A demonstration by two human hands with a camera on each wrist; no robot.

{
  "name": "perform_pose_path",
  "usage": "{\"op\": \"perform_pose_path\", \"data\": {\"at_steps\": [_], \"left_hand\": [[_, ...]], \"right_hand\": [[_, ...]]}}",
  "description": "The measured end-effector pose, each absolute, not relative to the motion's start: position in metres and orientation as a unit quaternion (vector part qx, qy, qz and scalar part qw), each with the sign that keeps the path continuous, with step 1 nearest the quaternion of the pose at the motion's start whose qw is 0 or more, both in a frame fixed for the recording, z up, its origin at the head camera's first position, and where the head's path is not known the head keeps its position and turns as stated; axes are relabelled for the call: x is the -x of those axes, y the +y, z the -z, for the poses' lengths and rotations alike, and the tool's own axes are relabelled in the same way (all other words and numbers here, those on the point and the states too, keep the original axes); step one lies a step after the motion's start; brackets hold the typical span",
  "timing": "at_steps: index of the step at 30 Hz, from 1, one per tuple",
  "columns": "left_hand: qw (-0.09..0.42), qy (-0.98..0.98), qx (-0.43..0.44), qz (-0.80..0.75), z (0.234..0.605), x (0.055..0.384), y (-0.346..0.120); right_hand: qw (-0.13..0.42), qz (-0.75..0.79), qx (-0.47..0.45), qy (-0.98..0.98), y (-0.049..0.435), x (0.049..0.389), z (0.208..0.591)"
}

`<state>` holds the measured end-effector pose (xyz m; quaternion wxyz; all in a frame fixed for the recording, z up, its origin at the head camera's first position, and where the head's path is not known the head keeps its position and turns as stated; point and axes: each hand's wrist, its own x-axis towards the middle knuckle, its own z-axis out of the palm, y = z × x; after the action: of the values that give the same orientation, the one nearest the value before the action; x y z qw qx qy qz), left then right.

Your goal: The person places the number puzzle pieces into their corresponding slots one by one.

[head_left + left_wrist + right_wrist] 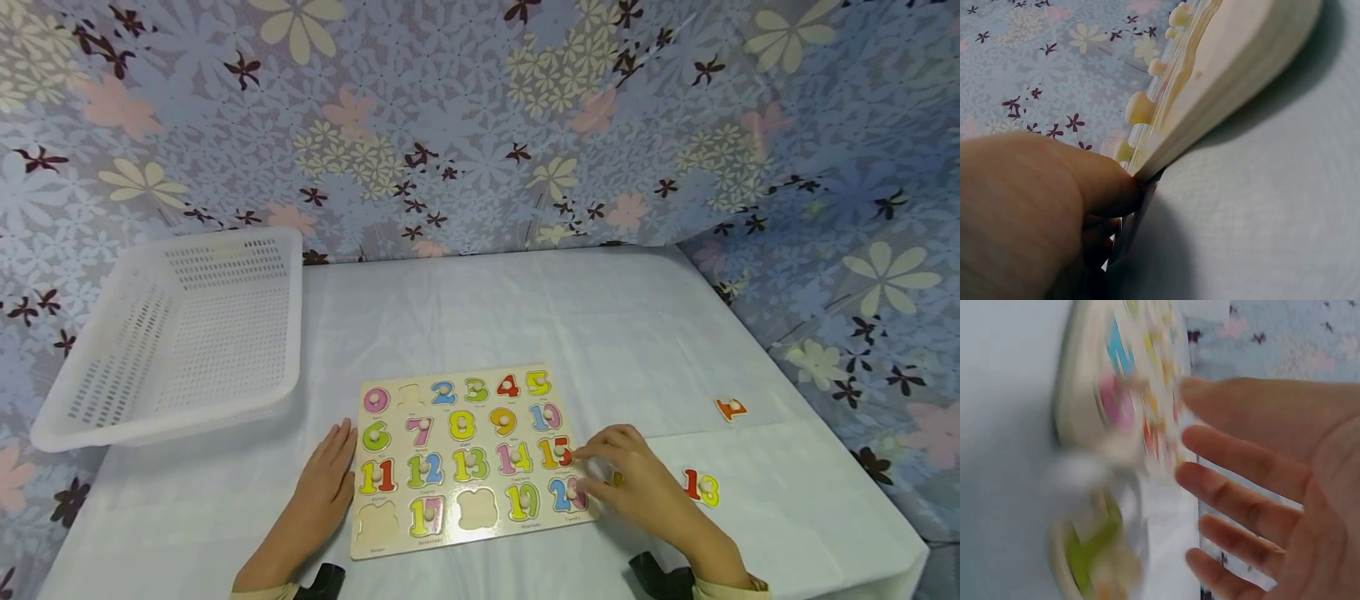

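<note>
A wooden number puzzle board lies on the table, with knobbed number pieces in most of its recesses. Three recesses show bare wood, one in the top row and two in the bottom row. My left hand rests along the board's left edge, fingers straight; its thumb touches the edge in the left wrist view. Beside the board's right edge is my right hand, fingers extended and holding nothing. A green number piece, blurred in the right wrist view, lies near that edge, mostly hidden under this hand in the head view.
To the right lie an orange number 1 piece and a red and yellow two-digit piece. A white plastic basket stands at the back left. Flowered cloth hangs behind the white-covered table.
</note>
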<state>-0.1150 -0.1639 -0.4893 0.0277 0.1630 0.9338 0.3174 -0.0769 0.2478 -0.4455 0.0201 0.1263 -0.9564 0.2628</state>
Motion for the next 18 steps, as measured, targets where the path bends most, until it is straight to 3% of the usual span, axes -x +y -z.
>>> {"op": "perform_pose_path", "data": {"at_steps": [5, 14, 18], "left_hand": [[0.025, 0.934, -0.165, -0.317, 0.490, 0.115, -0.164], [0.021, 0.933, -0.170, -0.317, 0.492, 0.115, -0.165], [0.019, 0.931, -0.172, -0.321, 0.492, 0.114, -0.166]], "right_hand": [[0.063, -0.241, -0.072, -0.966, 0.294, 0.093, 0.443], [0.074, -0.165, 0.077, -0.980, 0.379, 0.115, 0.443], [0.044, -0.127, 0.182, -0.974, 0.395, 0.118, 0.440]]}}
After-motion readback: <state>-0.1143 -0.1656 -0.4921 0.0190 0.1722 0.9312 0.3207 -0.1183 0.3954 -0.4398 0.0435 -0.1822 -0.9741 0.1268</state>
